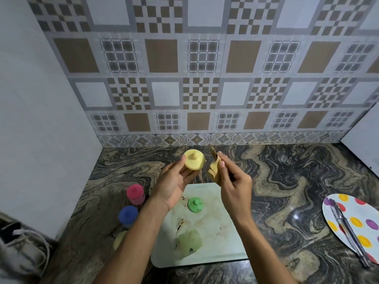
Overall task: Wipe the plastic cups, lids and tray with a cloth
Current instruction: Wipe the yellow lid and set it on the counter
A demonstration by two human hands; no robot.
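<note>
Now your left hand (176,177) cradles the yellow lidded cup (194,162) by its sides, fingers curled around it above the tray (223,238); it looks light, rigid and probably slick, so hold the body, not the knob. Your right hand (233,185) pinches the soft, limp cloth (214,167) just beside it, wrist raised.
</note>
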